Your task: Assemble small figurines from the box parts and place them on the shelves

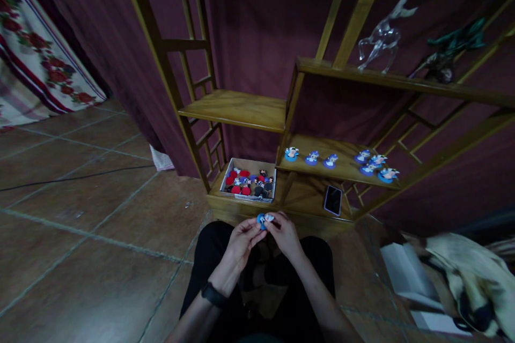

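A small figurine (263, 220) in blue and white is held between both hands above my knees. The fingers of my left hand (242, 239) grip its blue base. From the other side, my right hand (285, 231) pinches its upper part. Just beyond my hands, a shallow cardboard box (257, 199) on the bottom shelf holds several figurines with red, black and purple parts. More blue and purple figurines (330, 161) stand on the shelf to the right, some spaced apart and several grouped at its right end.
The wooden shelf unit (237, 110) rises in front of me. A phone (333, 200) lies on its lower right shelf. Higher up stand a clear deer ornament (380, 43) and a dark green ornament (446, 53). White boxes (408, 273) sit on the floor at right; a cable (80, 178) crosses the left floor.
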`<state>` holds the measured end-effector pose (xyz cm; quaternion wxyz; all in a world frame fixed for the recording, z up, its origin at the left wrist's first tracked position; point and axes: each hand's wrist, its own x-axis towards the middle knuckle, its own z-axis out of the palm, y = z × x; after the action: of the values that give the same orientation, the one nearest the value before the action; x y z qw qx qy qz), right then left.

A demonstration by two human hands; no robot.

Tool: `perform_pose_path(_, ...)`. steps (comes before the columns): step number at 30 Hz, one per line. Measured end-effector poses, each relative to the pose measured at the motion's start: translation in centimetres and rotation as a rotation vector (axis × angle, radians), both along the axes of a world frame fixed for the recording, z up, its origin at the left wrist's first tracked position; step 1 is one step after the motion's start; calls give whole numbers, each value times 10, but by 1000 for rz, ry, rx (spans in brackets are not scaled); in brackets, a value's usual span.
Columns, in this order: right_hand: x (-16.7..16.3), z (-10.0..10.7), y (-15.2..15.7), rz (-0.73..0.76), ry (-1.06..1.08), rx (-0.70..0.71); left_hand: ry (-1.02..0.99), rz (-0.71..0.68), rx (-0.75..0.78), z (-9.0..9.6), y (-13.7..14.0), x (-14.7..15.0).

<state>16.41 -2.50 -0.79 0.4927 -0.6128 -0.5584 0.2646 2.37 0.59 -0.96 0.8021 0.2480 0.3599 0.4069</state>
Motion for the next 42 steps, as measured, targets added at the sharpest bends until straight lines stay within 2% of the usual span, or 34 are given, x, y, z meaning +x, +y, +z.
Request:
perform_pose_path(8, -2, 0, 0, 91, 101, -27, -70, -8, -67, -7, 6, -4)
perform_pose_path(16, -2, 0, 3, 39, 95, 40, -136, 2, -165, -11, 5, -5)
perform_pose_path(27, -2, 2, -1, 44, 109, 27, -95, -17, -146, 3, 1, -4)
perform_pose_path(34, -3, -2, 3, 37, 140, 39, -131, -4, -180, 2, 1, -6)
perform_pose_path(42, -2, -7, 2, 22, 139, 32, -75, -53, -109, 2, 5, -7)
